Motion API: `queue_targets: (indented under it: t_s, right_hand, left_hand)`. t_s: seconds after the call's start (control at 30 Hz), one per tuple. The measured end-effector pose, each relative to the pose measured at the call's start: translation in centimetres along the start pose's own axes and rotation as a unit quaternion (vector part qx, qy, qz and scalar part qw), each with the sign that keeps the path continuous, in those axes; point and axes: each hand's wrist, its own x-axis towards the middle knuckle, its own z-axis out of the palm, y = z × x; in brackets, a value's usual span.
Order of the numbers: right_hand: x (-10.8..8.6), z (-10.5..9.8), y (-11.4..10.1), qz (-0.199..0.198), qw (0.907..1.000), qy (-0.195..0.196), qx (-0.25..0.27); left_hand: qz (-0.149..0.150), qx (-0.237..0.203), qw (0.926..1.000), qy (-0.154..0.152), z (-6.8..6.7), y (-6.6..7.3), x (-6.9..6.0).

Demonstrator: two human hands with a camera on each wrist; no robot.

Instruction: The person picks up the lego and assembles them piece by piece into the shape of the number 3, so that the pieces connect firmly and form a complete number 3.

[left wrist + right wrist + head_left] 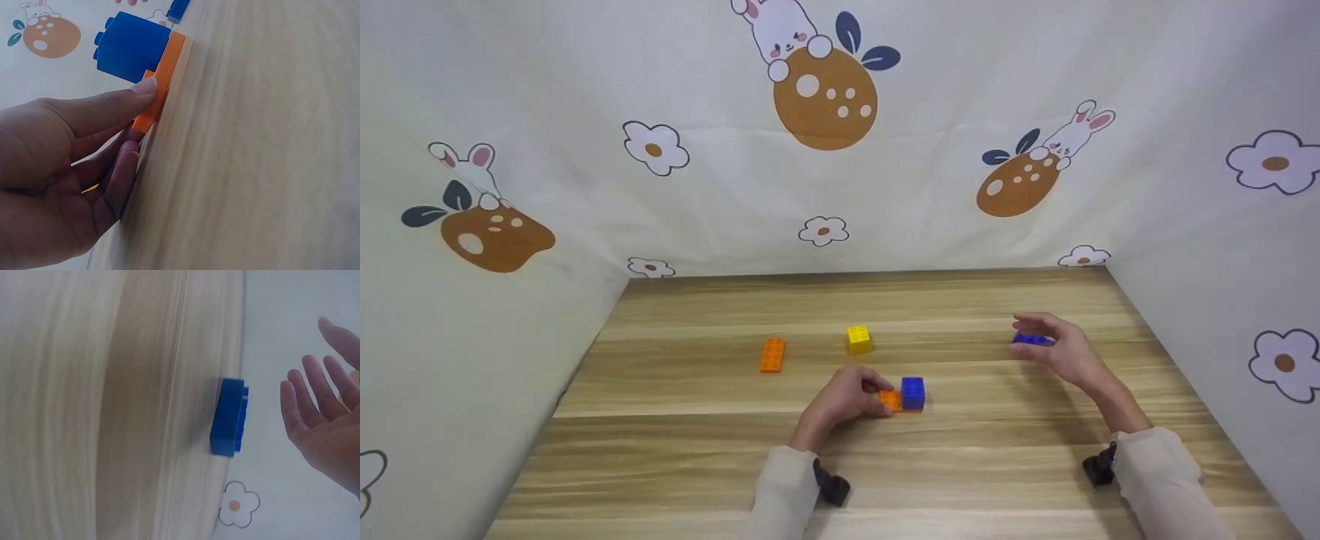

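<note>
My left hand (840, 396) pinches the near end of a flat orange toy brick (889, 400) between thumb and fingers. On that brick's other end stands a taller blue block (913, 394), its studs up. In the left wrist view the thumb presses the edge of the orange brick (162, 93), right beside the blue block (134, 48). To the right, my right hand (1071, 354) hovers with spread fingers over a long blue brick (1033, 340). The right wrist view shows a gap between this hand (332, 424) and the blue brick (226, 419) on the table.
A yellow block (858, 340) stands behind my left hand. Farther left lies another flat orange brick (772, 355). The wood-grain table (675, 450) is bordered by a pale cloth (720, 195) printed with rabbits and flowers at the back and both sides.
</note>
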Motion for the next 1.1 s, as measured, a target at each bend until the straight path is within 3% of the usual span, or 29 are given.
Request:
queue_targets:
  t_s: [0.23,0.43,0.87,1.1]
  right_hand:
    - [0.2,-1.5,1.2,0.005,0.9990,0.022,-0.040]
    - [0.4,-2.4,2.5,0.023,0.9985,0.019,-0.047]
    - [1.3,-3.6,5.0,0.080,0.9939,-0.052,-0.055]
    - [1.5,-3.8,5.5,0.108,0.9898,-0.064,-0.068]
  left_hand:
    - [0.001,0.004,1.0000,0.001,0.0,0.0,0.0]
    - [0.012,0.007,0.9999,0.004,0.1,0.0,-0.2]
    - [0.003,0.001,1.0000,0.002,0.0,0.2,-0.2]
    - [0.002,0.001,1.0000,0.001,-0.1,0.2,-0.3]
